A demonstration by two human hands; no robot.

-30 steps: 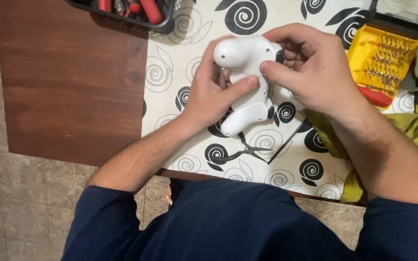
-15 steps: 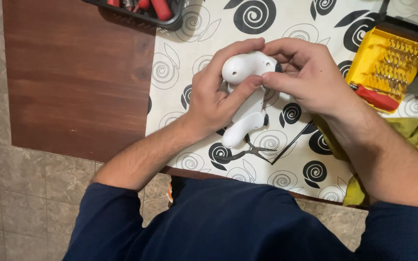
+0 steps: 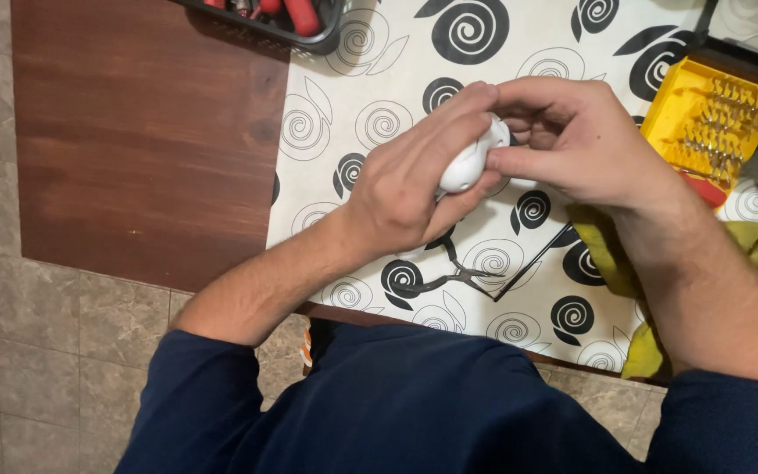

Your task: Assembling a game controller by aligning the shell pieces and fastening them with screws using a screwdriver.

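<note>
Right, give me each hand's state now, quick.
Left hand: closed around the white plastic object, holding it above the patterned cloth.
Right hand: fingers curled, gripping the same white plastic object from the other side.

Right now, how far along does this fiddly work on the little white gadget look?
Done: tools are laid out, with a yellow bit case open and thin tweezers lying on the spiral-patterned cloth. In hand: both the left hand and right hand grip the white plastic device above the table, with no tool held. Left: the shell looks closed where visible, so any opening seems not yet done.
</note>
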